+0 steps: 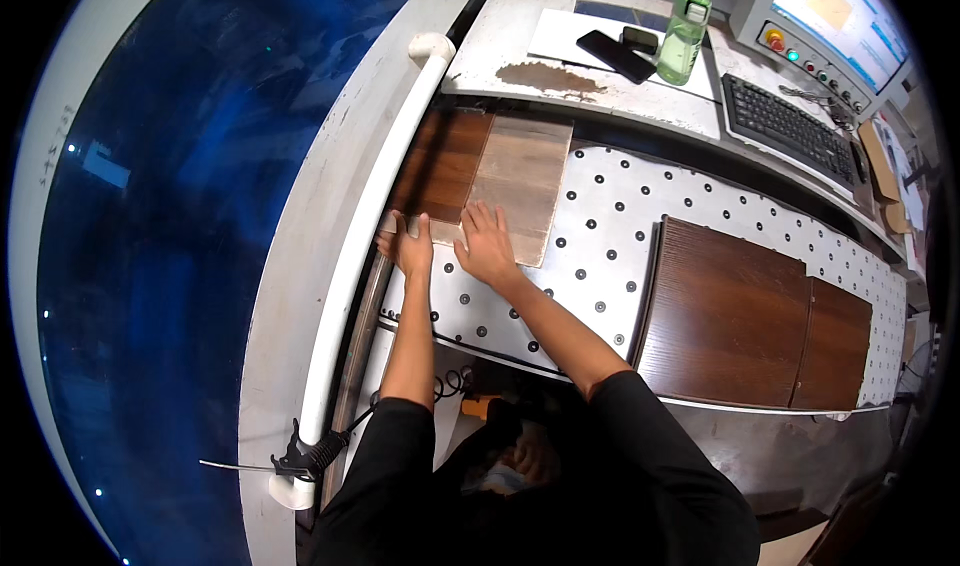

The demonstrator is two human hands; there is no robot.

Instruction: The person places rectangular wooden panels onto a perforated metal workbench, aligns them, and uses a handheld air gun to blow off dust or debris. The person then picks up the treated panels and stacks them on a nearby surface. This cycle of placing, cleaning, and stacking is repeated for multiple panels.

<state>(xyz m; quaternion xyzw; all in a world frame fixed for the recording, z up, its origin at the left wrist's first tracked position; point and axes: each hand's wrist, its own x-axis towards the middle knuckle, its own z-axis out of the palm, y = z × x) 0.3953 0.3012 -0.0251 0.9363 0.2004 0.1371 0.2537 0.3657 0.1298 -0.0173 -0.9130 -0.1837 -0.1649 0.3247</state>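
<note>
A light greyish-brown wood-grain board (522, 181) lies on the perforated white table (590, 256), beside a darker reddish-brown board (440, 161) close to the white rail. My right hand (487, 246) rests flat on the lighter board near its front-left part, fingers spread. At the front edge of the darker board is my left hand (408, 246), thumb raised and apart from the fingers. Some of its fingertips reach over a pale strip along that edge, and what lies beneath them is partly hidden. Neither hand is wrapped round anything.
Dark brown panels (735, 311) lie on the table's right side. Along my left runs a white rail (375, 216) beside a machine with a dark blue window (190, 166). The back ledge holds a green bottle (686, 36), a phone (617, 56) and a keyboard (790, 131), near a monitor (835, 16).
</note>
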